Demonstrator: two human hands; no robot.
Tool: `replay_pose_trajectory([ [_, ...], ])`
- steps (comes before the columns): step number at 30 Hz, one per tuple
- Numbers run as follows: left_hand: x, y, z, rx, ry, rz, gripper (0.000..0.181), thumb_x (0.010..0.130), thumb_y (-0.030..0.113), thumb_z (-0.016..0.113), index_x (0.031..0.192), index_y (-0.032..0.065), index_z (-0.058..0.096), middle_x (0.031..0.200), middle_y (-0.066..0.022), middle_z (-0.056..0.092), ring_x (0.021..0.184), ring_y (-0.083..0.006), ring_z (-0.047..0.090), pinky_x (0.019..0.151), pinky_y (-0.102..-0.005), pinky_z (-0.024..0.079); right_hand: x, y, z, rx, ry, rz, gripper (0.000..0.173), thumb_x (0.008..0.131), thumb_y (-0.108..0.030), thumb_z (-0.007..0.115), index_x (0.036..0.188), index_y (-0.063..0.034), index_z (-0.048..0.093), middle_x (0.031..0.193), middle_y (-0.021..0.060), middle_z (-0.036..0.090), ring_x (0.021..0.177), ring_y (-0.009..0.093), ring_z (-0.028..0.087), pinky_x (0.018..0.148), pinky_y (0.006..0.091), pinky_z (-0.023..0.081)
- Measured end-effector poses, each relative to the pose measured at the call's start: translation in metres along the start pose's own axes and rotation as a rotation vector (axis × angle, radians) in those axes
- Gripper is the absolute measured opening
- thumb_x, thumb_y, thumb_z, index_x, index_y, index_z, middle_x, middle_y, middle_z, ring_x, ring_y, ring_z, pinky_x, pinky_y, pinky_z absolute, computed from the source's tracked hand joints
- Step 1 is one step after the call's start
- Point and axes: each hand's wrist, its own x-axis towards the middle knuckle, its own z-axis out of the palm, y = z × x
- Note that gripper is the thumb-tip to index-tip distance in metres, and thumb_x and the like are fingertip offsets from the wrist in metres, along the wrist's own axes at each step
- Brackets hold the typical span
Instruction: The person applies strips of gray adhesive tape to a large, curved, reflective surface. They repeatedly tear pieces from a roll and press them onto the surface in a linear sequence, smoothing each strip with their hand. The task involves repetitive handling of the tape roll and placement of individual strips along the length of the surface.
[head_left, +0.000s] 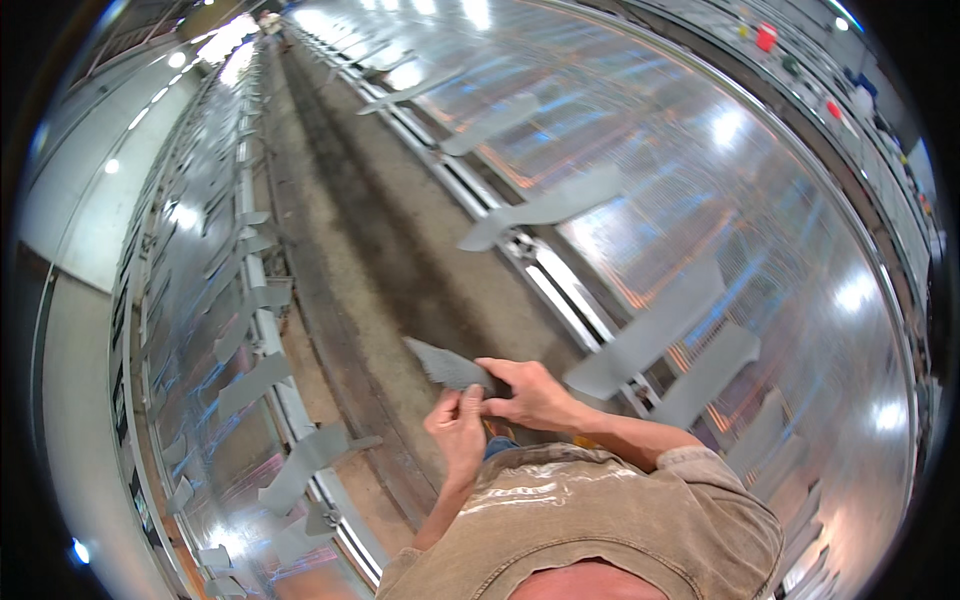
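Note:
Both hands are close together in front of the chest, above the aisle floor. My left hand (459, 424) pinches the near edge of a grey, ragged-edged strip (442, 362) between thumb and fingers. My right hand (534, 394) grips the strip's other end, its thumb near the left thumb. The strip's free end points up and left. Right of the hands, a long grey strip (660, 330) lies across the metal rail (574, 304) of a shiny, patterned table surface. More such strips lie along that edge.
At left runs a second long shiny table (180, 360), with grey strips (255, 384) over its edge rail. A concrete aisle (390, 225) with a dark stain lies between the tables. Far up the aisle is a person (271, 24). A red container (766, 36) stands at upper right.

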Motion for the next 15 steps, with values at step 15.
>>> replay_pose_trajectory([
  [15,0.152,-0.032,-0.065,0.051,-0.251,0.247,0.023,0.082,0.012,0.074,0.076,-0.0051,0.060,0.059,-0.0099,0.052,0.051,-0.0154,0.043,0.048,-0.0298,0.036,0.117,0.022,0.054,0.408,-0.048,0.190,0.029,0.089,-0.010,0.061,0.115,0.0012,0.057,0.083,-0.0010,0.059,0.077,0.007,0.050,0.069,0.0259,0.046],
])
